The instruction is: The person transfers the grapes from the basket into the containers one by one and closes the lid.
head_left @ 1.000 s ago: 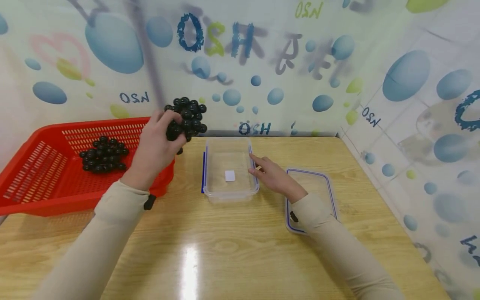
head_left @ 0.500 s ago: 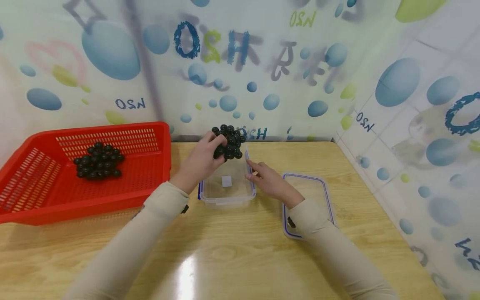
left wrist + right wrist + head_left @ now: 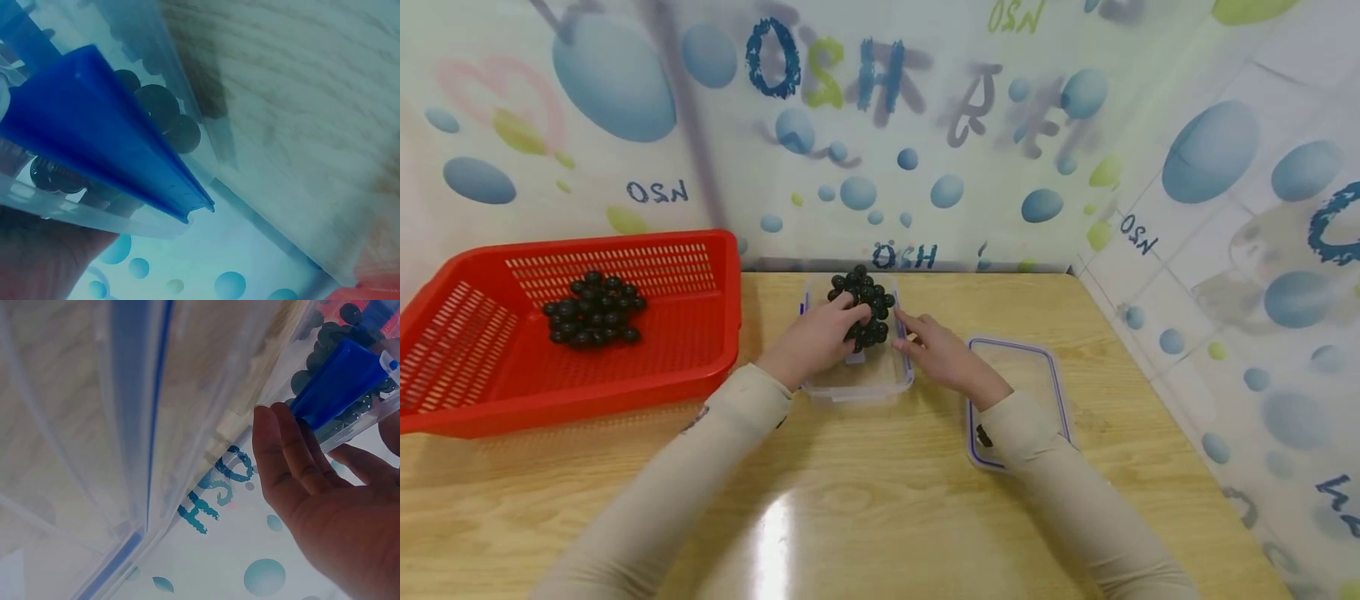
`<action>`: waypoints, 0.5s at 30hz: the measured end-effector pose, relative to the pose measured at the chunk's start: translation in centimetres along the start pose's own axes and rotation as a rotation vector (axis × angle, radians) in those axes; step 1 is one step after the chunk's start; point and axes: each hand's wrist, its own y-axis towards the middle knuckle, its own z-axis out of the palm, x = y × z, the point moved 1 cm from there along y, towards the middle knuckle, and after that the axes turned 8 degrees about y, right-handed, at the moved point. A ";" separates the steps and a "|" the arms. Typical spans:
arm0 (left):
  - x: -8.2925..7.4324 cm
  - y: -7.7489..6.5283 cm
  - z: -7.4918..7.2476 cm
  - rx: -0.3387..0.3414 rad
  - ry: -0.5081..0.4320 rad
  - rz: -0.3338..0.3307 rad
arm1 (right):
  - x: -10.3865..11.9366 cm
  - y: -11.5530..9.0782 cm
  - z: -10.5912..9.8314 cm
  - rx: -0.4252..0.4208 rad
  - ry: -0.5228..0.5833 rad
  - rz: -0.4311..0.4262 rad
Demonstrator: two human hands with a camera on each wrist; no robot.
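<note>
Black grapes (image 3: 874, 333) in a bunch are down inside a clear plastic food container (image 3: 861, 390), with a small white label showing beneath them. My left hand (image 3: 820, 333) reaches over the near left of the container, its fingers curled on the bunch. On the right side, my right hand (image 3: 936, 350) touches the wall with outstretched fingers. The right wrist view shows those fingers (image 3: 275, 444) lying along the wall by a blue clip (image 3: 340, 381). Through the wall in the left wrist view, dark grapes (image 3: 159, 106) appear behind another blue clip (image 3: 100, 125).
A red plastic basket (image 3: 580, 408) stands on the left of the wooden table (image 3: 880, 500), with a second bunch of black grapes (image 3: 595, 312) in it. A clear lid with a blue seal (image 3: 1018, 354) lies at right, partly under the right sleeve. A printed sheet backs the table.
My left hand has carried the grapes rightward from beside the basket, over the container, then down into it. The right hand stays at the container's right wall.
</note>
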 end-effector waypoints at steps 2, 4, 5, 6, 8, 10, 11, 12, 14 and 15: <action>-0.1 0.1 0.1 0.018 0.009 0.006 | 0.1 0.0 -0.1 -0.001 0.000 0.002; -0.1 0.1 0.1 0.025 0.013 0.010 | 0.2 0.0 -0.1 -0.002 0.001 0.002; -0.1 0.1 0.1 0.026 0.020 0.015 | 0.2 0.0 -0.1 -0.003 0.002 0.001; -0.1 0.2 0.2 0.030 0.029 0.020 | 0.3 0.0 -0.1 -0.003 0.001 0.001; -0.1 0.1 0.3 0.032 0.046 0.029 | 0.3 -0.1 -0.1 -0.002 -0.003 0.001; -0.1 0.1 0.5 0.031 0.060 0.035 | 0.3 -0.1 -0.1 0.000 -0.007 -0.001; -0.1 0.0 0.7 0.029 0.064 0.037 | 0.3 -0.1 -0.1 -0.001 -0.009 -0.001; 0.0 0.0 0.8 0.030 0.067 0.037 | 0.3 -0.1 0.0 -0.001 -0.009 -0.001; 0.0 -0.1 0.9 0.034 0.072 0.026 | 0.2 -0.1 0.0 0.000 -0.012 0.000; 0.0 -0.1 1.0 0.037 0.080 0.018 | 0.2 -0.1 0.0 0.000 -0.013 0.001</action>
